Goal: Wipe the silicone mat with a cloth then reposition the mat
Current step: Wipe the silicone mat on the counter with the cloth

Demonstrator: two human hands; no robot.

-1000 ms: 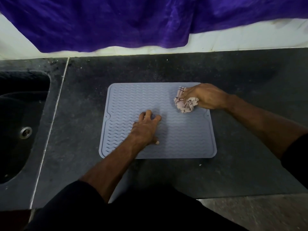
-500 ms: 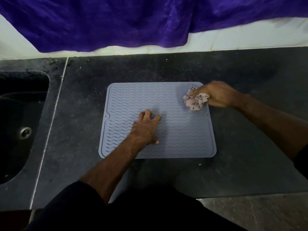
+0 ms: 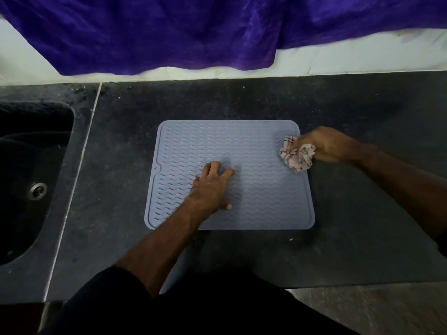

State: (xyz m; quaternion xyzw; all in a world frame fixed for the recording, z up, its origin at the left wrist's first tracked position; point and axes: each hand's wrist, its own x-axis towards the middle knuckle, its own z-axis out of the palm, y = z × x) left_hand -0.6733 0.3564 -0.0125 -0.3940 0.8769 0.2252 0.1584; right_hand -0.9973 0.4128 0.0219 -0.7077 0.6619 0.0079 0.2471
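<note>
A person leans over a dark stone countertop point(image 3: 362, 213), seen from a camera worn on the head. A blue-grey silicone mat point(image 3: 254, 201) with a raised wavy pattern lies flat on the counter, directly under both hands. The left hand point(image 3: 211, 187) rests on the mat near its middle, fingers spread and fairly straight, pressing down and holding nothing; it appears to be pinning the mat so it does not slide. The right hand point(image 3: 331, 145) sits at the mat's right edge, toward the far corner, with fingers curled round a crumpled pale cloth point(image 3: 296, 153) with dark check lines. The cloth bulges out from the hand's thumb side and touches the mat surface just inside the rim.

The wiping step looks to be in hand, with the cloth at the end of a stroke. The mat's near half, toward the person's body from the right hand, likely remains to be covered, so the next move calls for drawing the cloth back across while the left hand gives way. Repositioning has not begun.

Off beyond the left hand is a dark sink point(image 3: 31, 177); purple fabric point(image 3: 169, 32) hangs along the wall behind.
</note>
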